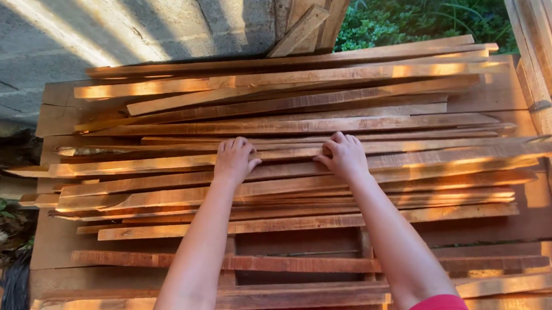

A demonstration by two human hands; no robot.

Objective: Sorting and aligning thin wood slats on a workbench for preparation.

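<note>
Against a grey block wall (pixel 76 35), with green foliage (pixel 418 18) beyond, stands a loose stack of rough wooden slats (pixel 410 198) laid crosswise on wider boards (pixel 61 238). Left hand (pixel 234 160) and right hand (pixel 344 157) rest palm-down, well apart, on one long slat (pixel 288 152) near the stack's middle. Fingers of both curl over its far edge; whether they fully grip it cannot be told.
</note>
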